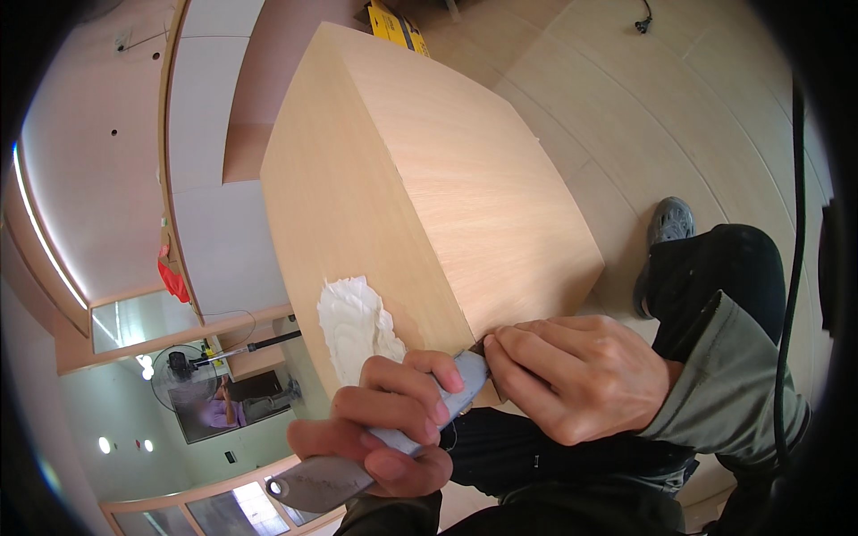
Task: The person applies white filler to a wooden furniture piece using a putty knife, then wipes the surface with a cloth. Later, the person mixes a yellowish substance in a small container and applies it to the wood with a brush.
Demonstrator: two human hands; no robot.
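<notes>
A flat grey hand tool (326, 481) with a hole in its butt end was grasped by the left hand (380, 406), whose fingers were curled around the handle, while the right hand (581, 375) was bunched at the tool's front end, by the near corner of a large, pale, wood-grained box (474, 170); whether that front end was pinched or merely touched by the right fingertips could not be told. For work at this corner, a firm hold on the handle was judged best, with the front end kept steady against the box and small, even movements made, so that the pale faces would not be gouged. Care was judged to be needed for the right fingertips, which were crowded close to the front end, and for the thick, rough-edged patch of white paste (357, 326) on the box's left face, which could easily be smeared by the left knuckles. The tool was held diagonally between the hands, its butt end pointed toward the lower left and its front end placed just beside the right fingertips; the white paste was found just beyond the left hand, and the box was positioned ahead of both hands
</notes>
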